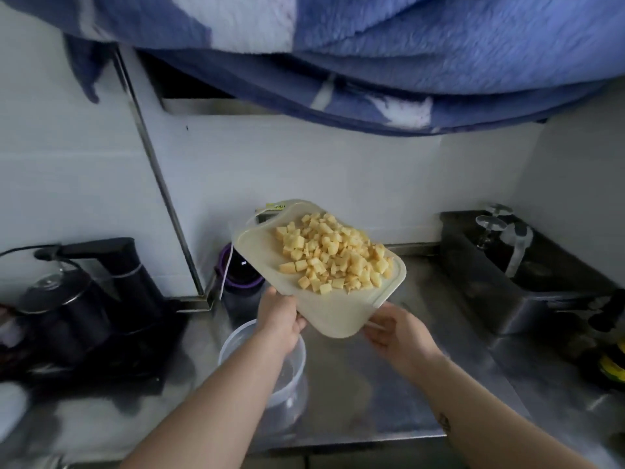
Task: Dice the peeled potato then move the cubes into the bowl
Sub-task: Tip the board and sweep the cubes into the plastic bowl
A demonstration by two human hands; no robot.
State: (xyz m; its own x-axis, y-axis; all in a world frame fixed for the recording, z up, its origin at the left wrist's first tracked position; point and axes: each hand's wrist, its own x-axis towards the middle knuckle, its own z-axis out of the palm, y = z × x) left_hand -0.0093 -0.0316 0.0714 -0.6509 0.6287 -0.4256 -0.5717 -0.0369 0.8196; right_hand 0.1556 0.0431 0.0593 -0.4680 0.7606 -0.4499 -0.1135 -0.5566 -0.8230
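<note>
Potato cubes (333, 257) heaped on a board (338, 316) above the steel counter (389, 384).

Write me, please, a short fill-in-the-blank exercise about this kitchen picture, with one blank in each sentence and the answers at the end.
1. The cutting board, gripped by the left hand and the right hand, carries cubes of ____.
2. The clear bowl stands on the steel counter beneath the ____ forearm.
3. The fleecy cloth hanging overhead is white and ____.

Missing words: potato; left; blue.
</note>
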